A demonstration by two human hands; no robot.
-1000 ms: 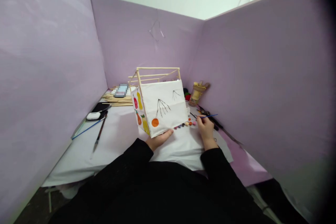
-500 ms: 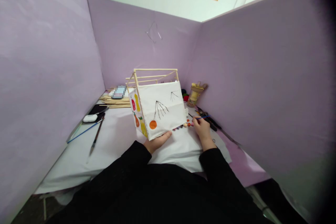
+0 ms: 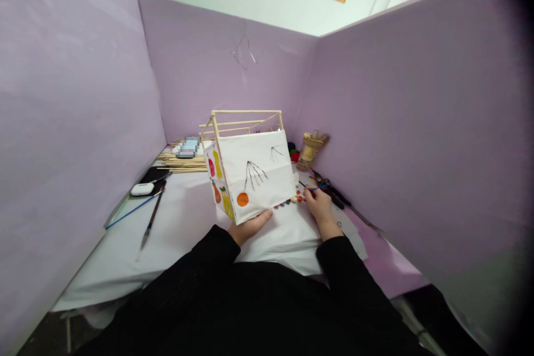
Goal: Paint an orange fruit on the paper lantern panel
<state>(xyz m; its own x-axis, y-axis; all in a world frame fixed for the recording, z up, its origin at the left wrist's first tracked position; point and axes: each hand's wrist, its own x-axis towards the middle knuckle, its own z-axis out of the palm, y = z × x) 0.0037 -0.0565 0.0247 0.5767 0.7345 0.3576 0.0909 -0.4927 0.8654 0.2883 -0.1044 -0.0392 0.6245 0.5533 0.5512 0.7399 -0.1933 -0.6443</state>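
Note:
My left hand (image 3: pixel 251 226) supports a lantern (image 3: pixel 269 192) from below at its lower front edge, tilting it toward me. The lantern is a frame of thin wooden sticks with white covering on its lower part. Its front carries black branching lines and one orange disc; colourful fruit is painted on the left side. My right hand (image 3: pixel 320 206) pinches a thin blue paintbrush (image 3: pixel 320 187) over several paint blobs (image 3: pixel 299 198) right of the lantern. The brush tip points left, close to the paints; whether it touches them I cannot tell. The lantern partly hides the row of paints.
On the left lie a larger dark-handled brush (image 3: pixel 155 212), another blue brush (image 3: pixel 132 212) and a white case (image 3: pixel 142 189). Wooden sticks (image 3: pixel 183 163) and a phone (image 3: pixel 188 147) are behind. A bamboo holder (image 3: pixel 310 150) and pliers (image 3: pixel 337 197) stand near the right purple partition (image 3: pixel 400 111).
My right hand with the paintbrush has shifted very slightly left by the paints. The lantern and my left hand stay nearly still.

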